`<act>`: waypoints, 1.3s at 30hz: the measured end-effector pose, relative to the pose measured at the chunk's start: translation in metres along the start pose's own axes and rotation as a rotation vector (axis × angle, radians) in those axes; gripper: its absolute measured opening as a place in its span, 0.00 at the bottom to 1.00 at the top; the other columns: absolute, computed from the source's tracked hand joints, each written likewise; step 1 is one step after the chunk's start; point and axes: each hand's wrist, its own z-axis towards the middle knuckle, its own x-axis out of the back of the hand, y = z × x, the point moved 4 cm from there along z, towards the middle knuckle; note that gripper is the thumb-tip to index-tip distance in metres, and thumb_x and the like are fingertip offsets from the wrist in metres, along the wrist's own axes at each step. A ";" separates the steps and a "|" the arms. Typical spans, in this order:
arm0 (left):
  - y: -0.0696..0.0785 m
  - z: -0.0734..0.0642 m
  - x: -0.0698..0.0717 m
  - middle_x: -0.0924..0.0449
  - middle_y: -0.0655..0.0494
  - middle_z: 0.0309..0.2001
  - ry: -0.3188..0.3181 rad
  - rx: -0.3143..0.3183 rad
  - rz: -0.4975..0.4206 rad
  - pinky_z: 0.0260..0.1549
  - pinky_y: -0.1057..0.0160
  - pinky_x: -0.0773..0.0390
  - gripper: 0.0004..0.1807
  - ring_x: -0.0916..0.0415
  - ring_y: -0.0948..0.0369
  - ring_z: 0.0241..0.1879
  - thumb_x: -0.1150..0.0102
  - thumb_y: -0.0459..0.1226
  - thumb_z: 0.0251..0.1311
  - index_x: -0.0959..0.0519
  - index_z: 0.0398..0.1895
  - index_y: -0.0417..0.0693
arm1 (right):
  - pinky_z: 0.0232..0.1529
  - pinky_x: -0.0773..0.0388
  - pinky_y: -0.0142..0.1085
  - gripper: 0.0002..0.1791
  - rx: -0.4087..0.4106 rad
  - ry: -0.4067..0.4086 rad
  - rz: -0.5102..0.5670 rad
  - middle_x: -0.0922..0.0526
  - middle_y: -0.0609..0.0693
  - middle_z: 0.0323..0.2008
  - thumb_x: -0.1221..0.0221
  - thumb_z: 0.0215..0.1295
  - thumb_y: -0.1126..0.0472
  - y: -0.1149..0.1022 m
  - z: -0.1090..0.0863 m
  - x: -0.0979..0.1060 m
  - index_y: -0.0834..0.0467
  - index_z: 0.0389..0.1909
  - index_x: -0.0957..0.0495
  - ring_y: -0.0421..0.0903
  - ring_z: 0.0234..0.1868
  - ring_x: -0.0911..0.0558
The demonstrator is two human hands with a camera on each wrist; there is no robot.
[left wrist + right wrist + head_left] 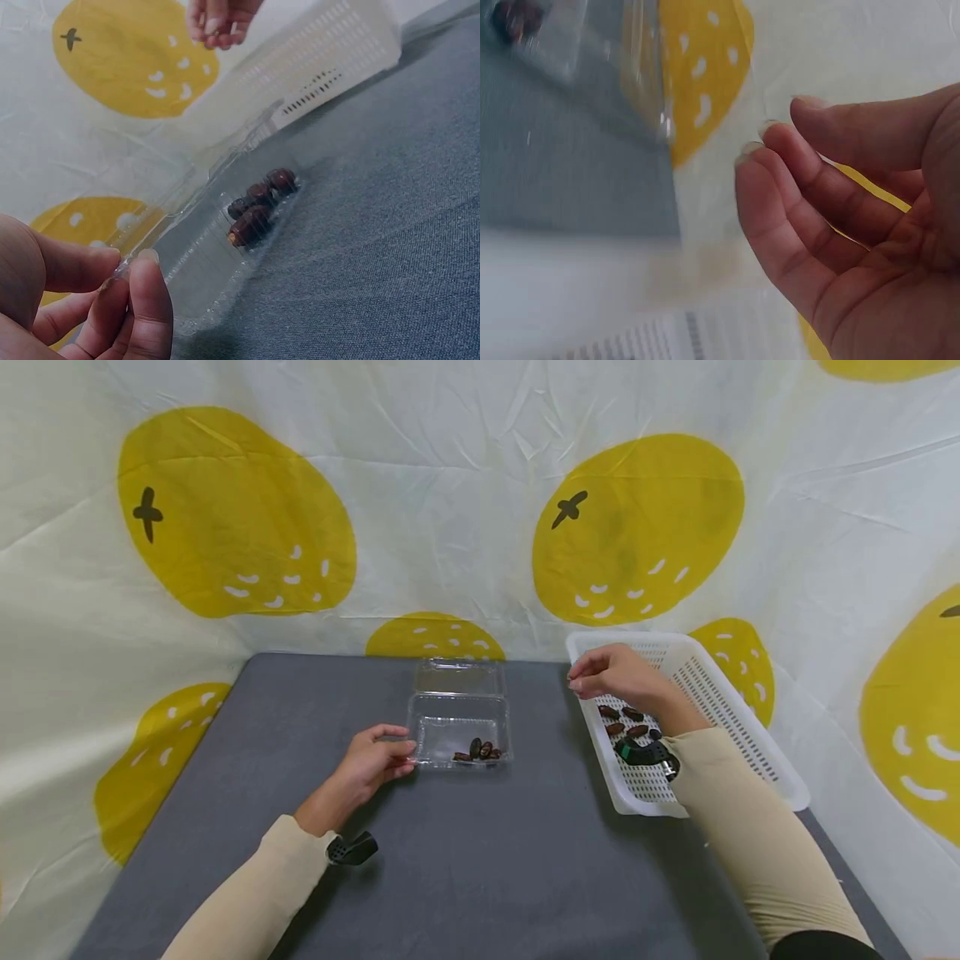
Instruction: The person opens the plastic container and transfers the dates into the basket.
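My left hand (375, 756) pinches the left rim of a clear plastic clamshell box (459, 697) between thumb and fingers. The lid (459, 677) of the box stands back, away from me. Several dark brown dates (485, 749) lie in the box's front right part; the left wrist view shows these dates (255, 214) bunched together. My right hand (618, 677) hovers over the left side of a white plastic basket (738, 718), its fingers loosely bent. Nothing shows between that hand's thumb and fingers (761, 195) in the right wrist view. Below it, more dates (636, 731) lie on the basket's floor.
Both containers stand on a grey cloth-covered table (480, 860), box in the middle, basket to the right. A white curtain (442, 527) with yellow fruit prints hangs right behind the table's far edge. Dark cameras are strapped to both wrists; the right one (645, 753) overlaps the basket.
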 end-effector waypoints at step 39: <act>0.000 0.003 0.000 0.15 0.53 0.28 -0.001 -0.016 -0.023 0.26 0.68 0.15 0.25 0.17 0.65 0.23 0.37 0.27 0.69 0.31 0.66 0.32 | 0.36 0.18 0.30 0.15 0.027 -0.295 -0.117 0.10 0.55 0.35 0.31 0.50 0.78 -0.020 0.068 -0.197 0.66 0.41 0.13 0.39 0.32 0.16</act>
